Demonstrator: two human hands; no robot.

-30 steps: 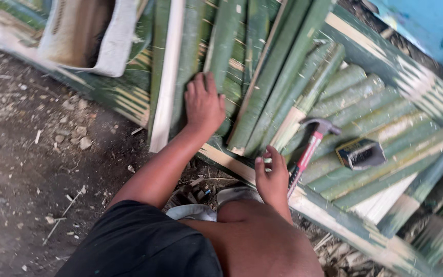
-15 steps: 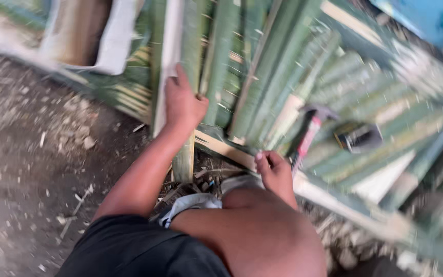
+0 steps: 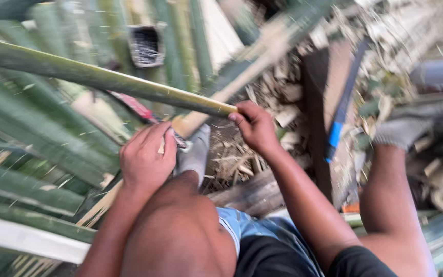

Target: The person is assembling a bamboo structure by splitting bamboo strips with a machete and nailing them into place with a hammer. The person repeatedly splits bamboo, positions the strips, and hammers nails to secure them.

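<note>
My right hand (image 3: 255, 125) grips the near end of a long green bamboo slat (image 3: 103, 77) that runs up to the left across the frame. My left hand (image 3: 147, 154) is closed around the end of a red-handled hammer (image 3: 135, 106), whose handle sticks out up-left from the fist; its head is hidden. Both hands are just beyond my bare knee (image 3: 180, 225). My foot in a grey sock (image 3: 196, 154) rests between them on dry bamboo scraps.
Green bamboo slats (image 3: 37, 149) lie side by side on the left. A small black box (image 3: 147, 46) sits on them at the top. A blue-handled tool (image 3: 342, 107) lies on a dark plank at right, near my other leg in a grey sock (image 3: 401, 133).
The view has swung round sharply. My right hand has moved onto the end of a bamboo slat and holds it. My left hand left the slats and now closes on the hammer handle.
</note>
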